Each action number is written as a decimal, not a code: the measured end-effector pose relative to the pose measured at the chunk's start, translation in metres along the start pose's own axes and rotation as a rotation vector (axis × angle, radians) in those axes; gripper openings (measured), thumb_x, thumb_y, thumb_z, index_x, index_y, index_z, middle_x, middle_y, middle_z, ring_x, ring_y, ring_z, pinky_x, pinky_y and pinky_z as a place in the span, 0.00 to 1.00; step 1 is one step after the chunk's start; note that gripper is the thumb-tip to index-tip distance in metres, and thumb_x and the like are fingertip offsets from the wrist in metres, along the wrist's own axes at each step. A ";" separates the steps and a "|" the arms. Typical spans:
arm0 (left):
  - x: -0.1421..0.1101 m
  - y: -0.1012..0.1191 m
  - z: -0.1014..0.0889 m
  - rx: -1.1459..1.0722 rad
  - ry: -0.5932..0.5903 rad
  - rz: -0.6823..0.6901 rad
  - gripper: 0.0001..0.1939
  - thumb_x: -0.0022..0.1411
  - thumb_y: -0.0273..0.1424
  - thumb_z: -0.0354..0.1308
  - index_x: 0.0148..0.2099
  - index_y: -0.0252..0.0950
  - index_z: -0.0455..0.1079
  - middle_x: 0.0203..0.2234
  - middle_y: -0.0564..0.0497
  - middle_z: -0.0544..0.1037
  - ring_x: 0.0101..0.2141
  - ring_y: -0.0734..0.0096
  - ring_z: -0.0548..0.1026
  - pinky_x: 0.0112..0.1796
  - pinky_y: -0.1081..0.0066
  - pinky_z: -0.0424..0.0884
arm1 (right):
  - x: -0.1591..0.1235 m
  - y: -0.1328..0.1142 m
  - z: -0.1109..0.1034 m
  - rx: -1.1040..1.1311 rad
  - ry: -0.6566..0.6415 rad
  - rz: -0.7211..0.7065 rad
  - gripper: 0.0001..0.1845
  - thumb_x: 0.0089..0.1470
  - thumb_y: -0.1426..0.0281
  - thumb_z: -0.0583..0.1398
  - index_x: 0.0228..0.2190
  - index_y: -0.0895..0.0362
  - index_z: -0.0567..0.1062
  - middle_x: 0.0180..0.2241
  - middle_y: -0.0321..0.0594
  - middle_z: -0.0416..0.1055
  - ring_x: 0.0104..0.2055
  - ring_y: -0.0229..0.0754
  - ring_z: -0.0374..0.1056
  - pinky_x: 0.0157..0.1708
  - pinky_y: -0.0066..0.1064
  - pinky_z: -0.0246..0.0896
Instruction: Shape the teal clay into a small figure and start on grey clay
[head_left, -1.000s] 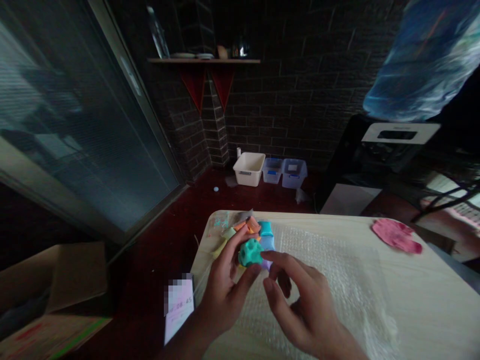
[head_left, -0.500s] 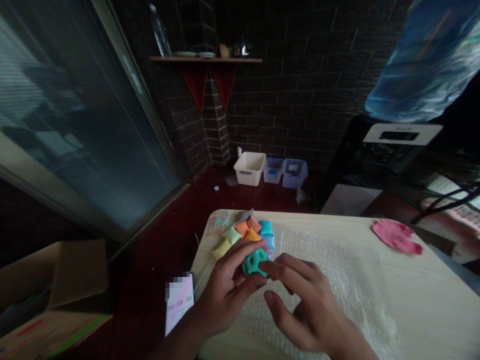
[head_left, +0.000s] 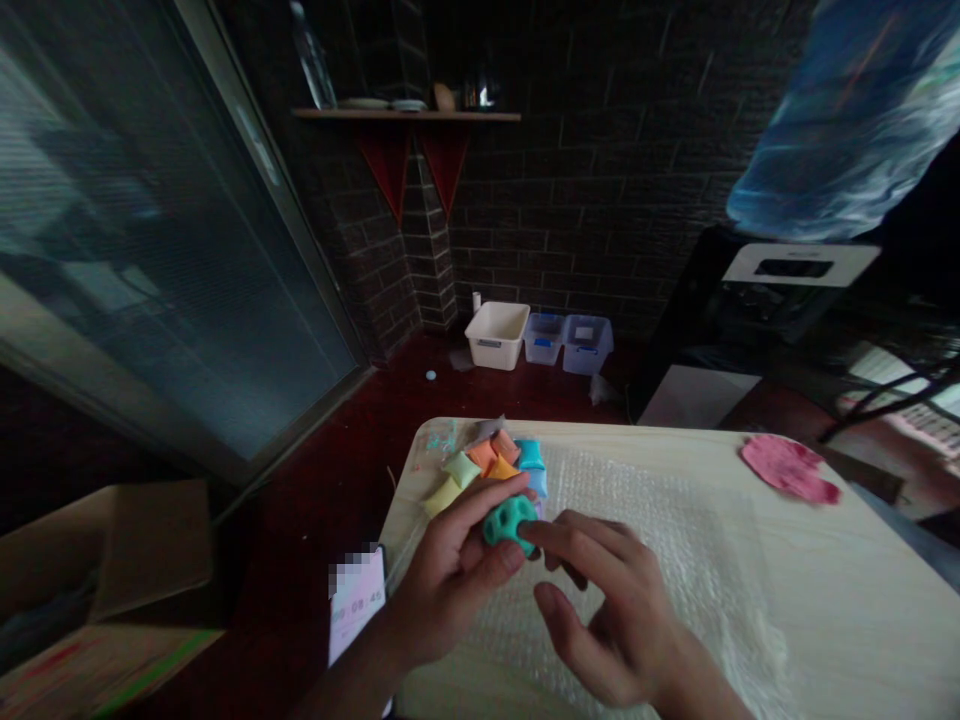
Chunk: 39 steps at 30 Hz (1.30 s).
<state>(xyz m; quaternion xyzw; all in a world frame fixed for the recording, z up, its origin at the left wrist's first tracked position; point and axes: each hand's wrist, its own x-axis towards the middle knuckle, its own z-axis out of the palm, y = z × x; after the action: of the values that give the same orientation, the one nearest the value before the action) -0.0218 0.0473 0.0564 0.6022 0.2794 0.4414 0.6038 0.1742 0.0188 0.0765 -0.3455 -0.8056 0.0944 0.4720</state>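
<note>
A lump of green modelling clay (head_left: 504,520), dented with several round hollows, is gripped in the fingers of my left hand (head_left: 457,570). My right hand (head_left: 615,590) presses its index fingertip into the clay's right side; its thumb stands apart and it holds nothing. Behind the clay lie small coloured packets, among them a yellow packet (head_left: 444,495), a pale green packet (head_left: 462,468), an orange packet (head_left: 501,468) and a turquoise packet (head_left: 531,454). Bubble wrap (head_left: 660,540) spreads under and to the right of my hands.
On the pale table (head_left: 885,580), a flattened pink piece (head_left: 791,468) lies at the far right. A phone (head_left: 358,600) showing a timer is at the left edge. A cardboard box (head_left: 154,550) stands left, a water dispenser (head_left: 780,300) back right. Tubs, including a white one (head_left: 496,338), sit on the floor.
My left hand has turned the green clay and lowered it slightly, uncovering the packets behind. My right index finger has moved from the clay's edge into its surface.
</note>
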 end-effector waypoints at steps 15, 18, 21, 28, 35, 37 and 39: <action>0.001 -0.003 -0.004 -0.127 0.049 -0.010 0.26 0.70 0.36 0.63 0.68 0.46 0.69 0.63 0.45 0.75 0.60 0.55 0.74 0.61 0.62 0.70 | -0.001 0.002 0.002 -0.058 -0.009 -0.057 0.21 0.56 0.73 0.57 0.52 0.56 0.74 0.32 0.42 0.78 0.28 0.45 0.75 0.25 0.37 0.69; 0.004 -0.002 -0.004 -0.110 0.081 0.008 0.24 0.65 0.35 0.68 0.62 0.45 0.73 0.58 0.46 0.78 0.56 0.60 0.78 0.57 0.68 0.73 | -0.004 0.000 -0.001 -0.072 0.049 -0.045 0.22 0.57 0.73 0.56 0.53 0.56 0.72 0.30 0.39 0.76 0.28 0.44 0.74 0.26 0.37 0.69; 0.005 -0.003 -0.002 -0.076 0.119 0.044 0.24 0.63 0.33 0.71 0.60 0.45 0.75 0.58 0.46 0.78 0.55 0.62 0.79 0.55 0.69 0.74 | -0.004 -0.003 -0.002 -0.088 0.040 -0.012 0.24 0.57 0.73 0.56 0.55 0.57 0.70 0.30 0.39 0.76 0.29 0.44 0.75 0.28 0.37 0.70; 0.007 -0.009 0.000 0.118 0.218 0.195 0.26 0.60 0.27 0.73 0.58 0.47 0.74 0.57 0.48 0.76 0.56 0.61 0.77 0.54 0.70 0.75 | -0.002 -0.010 0.007 -0.036 -0.066 0.068 0.21 0.58 0.72 0.57 0.53 0.54 0.70 0.27 0.34 0.73 0.24 0.41 0.70 0.25 0.34 0.64; 0.005 -0.011 -0.001 0.138 0.232 0.240 0.28 0.64 0.28 0.69 0.64 0.46 0.69 0.63 0.43 0.71 0.63 0.53 0.71 0.59 0.62 0.74 | -0.007 -0.011 0.017 0.056 -0.072 0.254 0.22 0.63 0.72 0.58 0.57 0.52 0.67 0.25 0.29 0.72 0.22 0.37 0.68 0.25 0.30 0.61; 0.005 -0.010 0.000 0.115 0.242 0.209 0.25 0.67 0.29 0.66 0.64 0.46 0.69 0.63 0.43 0.72 0.62 0.55 0.72 0.58 0.62 0.74 | -0.007 -0.010 0.016 0.086 -0.069 0.284 0.21 0.64 0.72 0.59 0.57 0.51 0.67 0.25 0.28 0.72 0.21 0.36 0.68 0.24 0.29 0.61; 0.006 -0.009 0.000 0.089 0.263 0.197 0.26 0.66 0.29 0.67 0.64 0.46 0.70 0.62 0.44 0.73 0.61 0.55 0.74 0.58 0.62 0.75 | -0.008 -0.009 0.014 0.125 -0.061 0.300 0.21 0.64 0.72 0.59 0.58 0.50 0.67 0.25 0.28 0.71 0.21 0.36 0.67 0.24 0.28 0.61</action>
<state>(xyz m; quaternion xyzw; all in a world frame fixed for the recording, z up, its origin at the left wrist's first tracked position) -0.0168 0.0538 0.0488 0.5897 0.3150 0.5606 0.4886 0.1603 0.0093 0.0679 -0.4286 -0.7515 0.2242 0.4486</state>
